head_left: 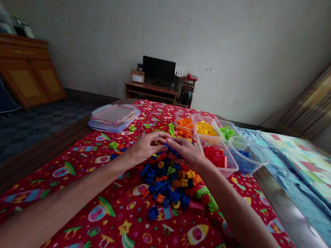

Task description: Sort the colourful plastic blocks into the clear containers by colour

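Observation:
My left hand (146, 147) and my right hand (185, 149) meet at the fingertips above the far side of a loose pile of toy building bricks (162, 183). Both have bent, closed fingers. Bits of orange and blue show around the fingertips, but what they pinch is too small and covered to make out. Mostly blue bricks make up the pile, mixed with orange, yellow, green and red ones. Nearest to me lies a blue brick (153, 212). Beyond my left hand, a few green bricks (113, 145) are scattered on the cloth.
Right of the pile stand clear tubs of orange bricks (185, 123), yellow bricks (206, 128), green bricks (227, 132) and red bricks (215, 156), plus a round bowl (249, 166) with blue bricks. Stacked lids (113, 117) lie at left on the red patterned tablecloth (80, 194).

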